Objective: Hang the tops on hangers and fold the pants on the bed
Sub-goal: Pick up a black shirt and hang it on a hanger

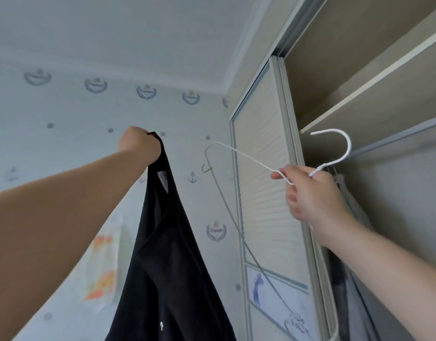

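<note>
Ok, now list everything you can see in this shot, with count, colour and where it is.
black fabric top: one, black, hanging from the left hand, centre
white wire hanger: one, white, held up before the wardrobe, apart from the top
beige slatted sliding door: one, beige, right of centre
pale wooden shelf: one, beige, upper right inside the wardrobe
grey bar: one, grey, under the shelf
dark hanging clothes: count unclear, dark, inside the wardrobe, lower right
pale blue wallpaper: anchor and crest prints, left wall
orange-and-white item: one, blurred, lower left wall
left hand: grips the top
right hand: grips the hanger
</note>
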